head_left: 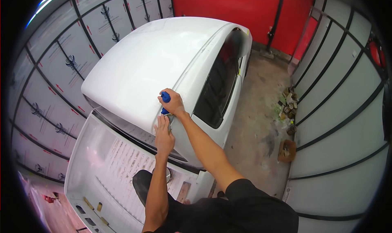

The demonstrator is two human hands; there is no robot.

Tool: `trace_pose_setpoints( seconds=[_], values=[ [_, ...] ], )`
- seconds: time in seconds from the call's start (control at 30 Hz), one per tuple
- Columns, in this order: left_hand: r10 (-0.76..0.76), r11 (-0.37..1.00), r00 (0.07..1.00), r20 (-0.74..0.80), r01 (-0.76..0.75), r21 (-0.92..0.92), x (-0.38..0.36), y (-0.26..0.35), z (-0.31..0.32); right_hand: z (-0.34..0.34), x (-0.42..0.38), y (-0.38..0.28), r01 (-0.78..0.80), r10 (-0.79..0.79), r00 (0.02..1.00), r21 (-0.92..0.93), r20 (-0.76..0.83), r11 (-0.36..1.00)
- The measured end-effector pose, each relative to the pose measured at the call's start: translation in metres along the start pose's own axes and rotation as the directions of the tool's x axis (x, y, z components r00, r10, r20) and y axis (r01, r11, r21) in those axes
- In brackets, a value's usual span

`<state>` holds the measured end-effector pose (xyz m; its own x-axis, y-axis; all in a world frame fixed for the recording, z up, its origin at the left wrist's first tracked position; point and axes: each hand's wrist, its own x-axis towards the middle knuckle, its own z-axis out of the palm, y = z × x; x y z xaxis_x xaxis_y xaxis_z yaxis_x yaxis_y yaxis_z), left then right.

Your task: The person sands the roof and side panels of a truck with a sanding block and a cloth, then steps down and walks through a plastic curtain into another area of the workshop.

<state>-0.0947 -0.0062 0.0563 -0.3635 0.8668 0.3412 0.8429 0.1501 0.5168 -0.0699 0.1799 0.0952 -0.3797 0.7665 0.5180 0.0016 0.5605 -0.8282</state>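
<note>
My right hand [174, 103] is closed around a blue tool [165, 97] at the rear edge of the white pickup cab roof [134, 65]. Blue parts of it show above and below my fingers; its exact kind I cannot tell. Just below, my left hand [164, 138] is stretched forward with its fingers extended, fingertips right at the tool's lower end. That hand overlaps the cab's rear corner in this view. A groove runs along the roof side from my right hand toward the front.
The truck bed [122, 159] lies below me, with a small wooden block [183, 191] and other small pieces in it. A dark side window [218, 90] is right of my hands. An orange-brown container [287, 151] and debris line the right wall.
</note>
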Motion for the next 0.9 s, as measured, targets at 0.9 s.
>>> trace_pose_setpoints(
  seconds=[0.9],
  values=[
    [-0.092,-0.609,0.874,0.477,0.329,-0.722,-0.139,-0.028,-0.005,-0.041,-0.228,-0.075,-0.065,0.146,0.91,-0.215,0.389,0.974]
  ],
)
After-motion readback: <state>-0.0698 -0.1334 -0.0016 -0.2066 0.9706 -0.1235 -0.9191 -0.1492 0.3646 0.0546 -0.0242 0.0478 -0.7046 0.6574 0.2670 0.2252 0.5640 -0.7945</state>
